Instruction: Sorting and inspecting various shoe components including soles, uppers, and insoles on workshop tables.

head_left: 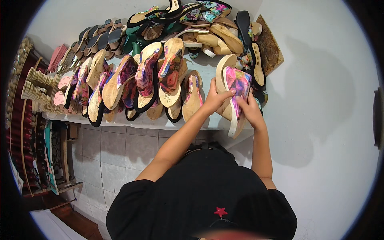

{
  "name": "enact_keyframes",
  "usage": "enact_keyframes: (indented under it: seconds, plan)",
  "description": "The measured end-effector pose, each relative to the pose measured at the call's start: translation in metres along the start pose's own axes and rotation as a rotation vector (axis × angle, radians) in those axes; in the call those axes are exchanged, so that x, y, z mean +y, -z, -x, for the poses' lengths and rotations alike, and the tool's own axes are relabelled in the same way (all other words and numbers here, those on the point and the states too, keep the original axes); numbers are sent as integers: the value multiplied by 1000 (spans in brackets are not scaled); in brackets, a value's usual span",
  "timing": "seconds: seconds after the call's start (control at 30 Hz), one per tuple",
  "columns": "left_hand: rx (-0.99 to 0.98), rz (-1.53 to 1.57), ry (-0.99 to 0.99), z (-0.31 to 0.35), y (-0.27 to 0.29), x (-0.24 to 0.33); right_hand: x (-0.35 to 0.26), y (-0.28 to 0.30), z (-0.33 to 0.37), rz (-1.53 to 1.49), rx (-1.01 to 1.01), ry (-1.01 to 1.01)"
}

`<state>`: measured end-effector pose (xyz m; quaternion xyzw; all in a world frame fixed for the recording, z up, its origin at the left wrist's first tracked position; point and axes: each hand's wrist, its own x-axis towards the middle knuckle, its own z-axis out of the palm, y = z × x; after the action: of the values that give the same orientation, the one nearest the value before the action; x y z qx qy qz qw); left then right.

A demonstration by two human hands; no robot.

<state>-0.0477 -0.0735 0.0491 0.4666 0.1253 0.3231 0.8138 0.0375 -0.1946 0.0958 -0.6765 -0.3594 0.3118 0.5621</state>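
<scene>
Over the table's near right edge I hold a wedge sandal sole (239, 80), cream-sided and partly wrapped in pink and purple floral fabric. My left hand (216, 99) grips its left side, thumb on the front. On the other side, my right hand (252, 111) is closed on it with the thumb across the fabric. The sole is tilted, its pale lower end hanging below my hands. Just left of it stands another sole (193, 98) with a floral strip. Several floral-wrapped wedge soles (149, 72) lean in a row farther left.
The white-covered table (170, 124) ends at a wall (316, 92) on the right. Piled wedges (218, 38), dark slide sandals (116, 38) and a brown board (273, 47) lie at the back. Stacked pale soles (36, 90) and a rack (60, 160) are at left.
</scene>
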Motion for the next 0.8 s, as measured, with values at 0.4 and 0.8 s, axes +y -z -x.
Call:
enact_keyframes:
  seconds: [0.4,0.8]
  plan:
    - [-55,-507,28,-2,17,-14,68,35,-26,-589,-348,-379]
    - [76,-304,273,65,90,43,11,-54,-53,-733,-561,-482]
